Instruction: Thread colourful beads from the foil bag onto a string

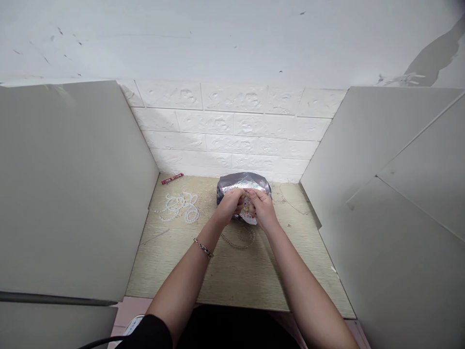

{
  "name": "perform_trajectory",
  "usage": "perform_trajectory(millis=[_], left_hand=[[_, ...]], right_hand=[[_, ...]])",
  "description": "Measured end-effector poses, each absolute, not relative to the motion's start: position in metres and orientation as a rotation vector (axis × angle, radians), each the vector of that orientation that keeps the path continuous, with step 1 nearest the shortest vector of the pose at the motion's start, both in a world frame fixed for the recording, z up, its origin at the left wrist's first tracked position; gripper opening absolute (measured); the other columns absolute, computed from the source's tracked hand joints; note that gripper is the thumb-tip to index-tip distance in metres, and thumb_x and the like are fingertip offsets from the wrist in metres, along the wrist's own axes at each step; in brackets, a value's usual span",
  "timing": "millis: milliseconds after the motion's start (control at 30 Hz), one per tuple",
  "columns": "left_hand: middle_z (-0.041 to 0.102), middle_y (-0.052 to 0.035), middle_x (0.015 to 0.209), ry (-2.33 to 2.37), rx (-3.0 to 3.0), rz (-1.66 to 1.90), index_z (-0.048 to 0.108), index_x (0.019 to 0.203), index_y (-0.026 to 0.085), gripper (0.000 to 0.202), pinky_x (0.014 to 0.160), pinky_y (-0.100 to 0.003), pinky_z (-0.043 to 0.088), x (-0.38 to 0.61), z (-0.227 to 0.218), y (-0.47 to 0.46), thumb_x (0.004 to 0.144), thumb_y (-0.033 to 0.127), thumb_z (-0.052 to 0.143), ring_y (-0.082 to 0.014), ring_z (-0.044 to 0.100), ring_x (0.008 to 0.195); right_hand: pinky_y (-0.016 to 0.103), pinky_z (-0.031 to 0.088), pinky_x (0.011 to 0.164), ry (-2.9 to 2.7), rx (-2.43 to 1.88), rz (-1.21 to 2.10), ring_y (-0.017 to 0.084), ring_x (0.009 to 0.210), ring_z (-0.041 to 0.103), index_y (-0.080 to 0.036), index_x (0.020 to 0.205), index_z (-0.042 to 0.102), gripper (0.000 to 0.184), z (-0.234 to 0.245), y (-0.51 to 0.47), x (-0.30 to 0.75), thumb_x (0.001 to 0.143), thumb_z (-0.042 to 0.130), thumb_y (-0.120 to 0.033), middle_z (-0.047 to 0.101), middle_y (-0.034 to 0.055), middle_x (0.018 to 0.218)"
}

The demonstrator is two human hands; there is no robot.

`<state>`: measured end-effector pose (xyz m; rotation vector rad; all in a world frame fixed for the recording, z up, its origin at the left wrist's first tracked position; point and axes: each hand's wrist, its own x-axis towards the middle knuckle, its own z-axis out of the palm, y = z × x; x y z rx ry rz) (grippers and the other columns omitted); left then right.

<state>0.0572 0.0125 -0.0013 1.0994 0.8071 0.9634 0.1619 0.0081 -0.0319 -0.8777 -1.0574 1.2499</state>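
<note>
My left hand (232,202) and my right hand (261,208) are close together above the middle of the table. Both have their fingers curled in a pinch, thumbs near each other. What they grip is too small to make out. Directly behind and beneath them stands a shiny silver bag (241,180), partly covered by the hands. Small multicoloured beads or spots (247,207) show in the gap between my hands. On the tabletop just below the bag lies a loop of pale, thin beaded string (241,242). A chain bracelet (203,247) circles my left wrist.
White bead strands (181,207) lie coiled on the left of the pale wooden table (236,281). A small red stick-like item (172,179) rests near the back left corner. Grey panels stand on both sides, with a white brick-pattern wall (232,123) behind.
</note>
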Motion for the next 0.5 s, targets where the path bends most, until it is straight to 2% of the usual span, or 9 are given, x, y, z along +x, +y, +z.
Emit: perform_trajectory(millis=[500], left_hand=[[0.015, 0.0083, 0.043, 0.793, 0.99, 0.873, 0.026, 0.051, 0.018, 0.017, 0.033, -0.019, 0.003, 0.0538, 0.0031, 0.0128, 0.062, 0.02, 0.039, -0.0015, 0.01, 0.031]], right_hand=[[0.018, 0.019, 0.031, -1.181, -0.943, 1.16, 0.004, 0.029, 0.024, -0.013, 0.086, 0.059, 0.037, -0.0294, 0.006, 0.1648, 0.068, 0.05, -0.044, 0.031, -0.0092, 0.031]])
